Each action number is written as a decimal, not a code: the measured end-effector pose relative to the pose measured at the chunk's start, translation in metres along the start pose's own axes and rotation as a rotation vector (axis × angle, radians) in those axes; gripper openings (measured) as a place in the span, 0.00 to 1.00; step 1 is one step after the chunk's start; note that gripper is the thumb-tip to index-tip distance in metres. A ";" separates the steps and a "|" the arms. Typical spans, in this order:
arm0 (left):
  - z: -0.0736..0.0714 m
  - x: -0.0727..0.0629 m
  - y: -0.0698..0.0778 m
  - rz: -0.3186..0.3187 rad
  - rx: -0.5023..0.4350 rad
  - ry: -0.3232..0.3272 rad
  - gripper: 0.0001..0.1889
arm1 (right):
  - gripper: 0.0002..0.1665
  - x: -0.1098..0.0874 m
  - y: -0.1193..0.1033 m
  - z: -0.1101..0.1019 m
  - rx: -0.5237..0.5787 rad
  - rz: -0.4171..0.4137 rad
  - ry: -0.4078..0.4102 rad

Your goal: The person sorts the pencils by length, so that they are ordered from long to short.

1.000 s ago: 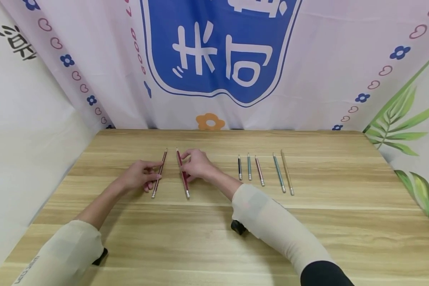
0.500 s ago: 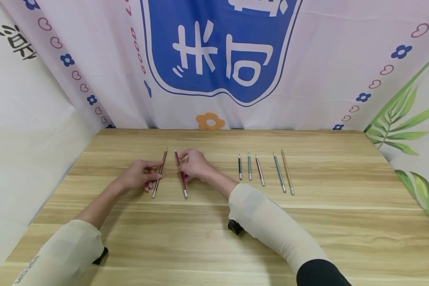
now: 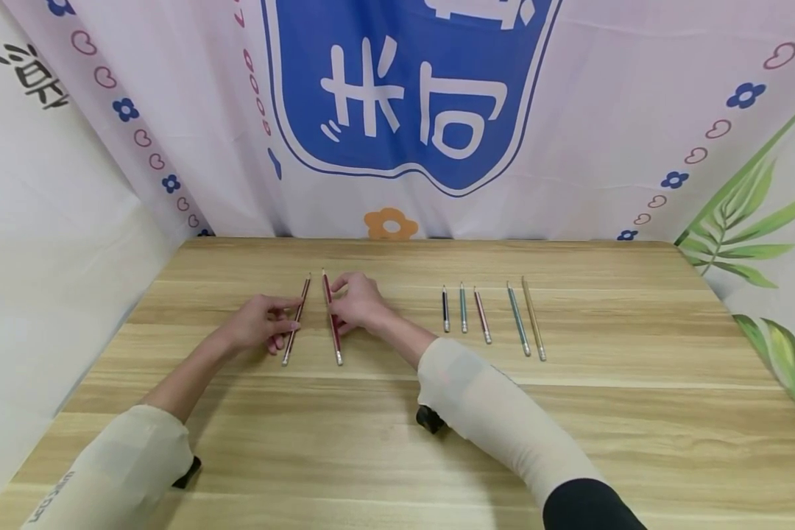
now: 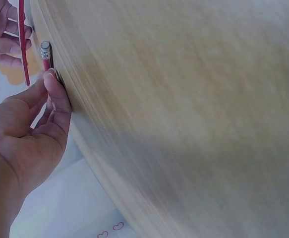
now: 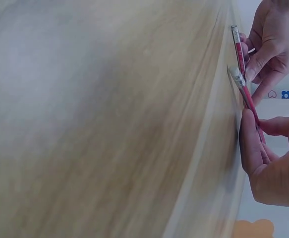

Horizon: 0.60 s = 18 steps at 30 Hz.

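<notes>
In the head view, two long pencils slant on the table at left of centre, their eraser ends toward the near side. My left hand (image 3: 260, 324) pinches the dark red striped pencil (image 3: 288, 348) between thumb and fingers. The red pencil (image 3: 336, 340), just to its right, is pinched by my right hand (image 3: 360, 302). A gap separates the two pencils. The left wrist view has the striped pencil's eraser end (image 4: 46, 49) poking out above the thumb. In the right wrist view the red pencil's white eraser (image 5: 237, 76) tilts up off the table.
To the right lie several pencils on the wooden table (image 3: 384, 442): a short black one (image 3: 445, 311), a short teal one (image 3: 463, 309), a short pink one (image 3: 482, 316), a longer teal one (image 3: 518, 321) and a long gold one (image 3: 533, 320). A printed curtain (image 3: 583, 147) hangs behind.
My right hand has slid the red pencil slightly left and away from me, turning it a little straighter. The left hand and its pencil have stayed in place.
</notes>
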<state>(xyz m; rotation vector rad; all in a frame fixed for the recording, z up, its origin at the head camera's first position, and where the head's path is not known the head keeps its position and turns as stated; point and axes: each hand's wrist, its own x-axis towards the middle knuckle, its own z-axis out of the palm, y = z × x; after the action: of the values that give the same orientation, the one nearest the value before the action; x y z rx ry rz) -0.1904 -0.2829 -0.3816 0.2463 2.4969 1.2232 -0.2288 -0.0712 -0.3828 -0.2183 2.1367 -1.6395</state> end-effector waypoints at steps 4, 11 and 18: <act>0.000 0.000 0.000 -0.006 -0.002 -0.003 0.30 | 0.21 0.001 -0.001 0.002 0.038 0.018 0.011; -0.001 0.001 0.000 -0.005 0.002 -0.009 0.30 | 0.22 0.003 -0.001 0.006 0.086 0.030 0.014; -0.001 0.000 0.000 -0.001 -0.008 -0.012 0.30 | 0.22 0.004 -0.002 0.012 0.098 0.019 0.038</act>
<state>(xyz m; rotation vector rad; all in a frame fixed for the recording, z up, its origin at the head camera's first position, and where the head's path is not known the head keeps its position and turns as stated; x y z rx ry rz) -0.1911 -0.2839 -0.3814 0.2493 2.4812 1.2278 -0.2278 -0.0834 -0.3845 -0.1372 2.0733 -1.7451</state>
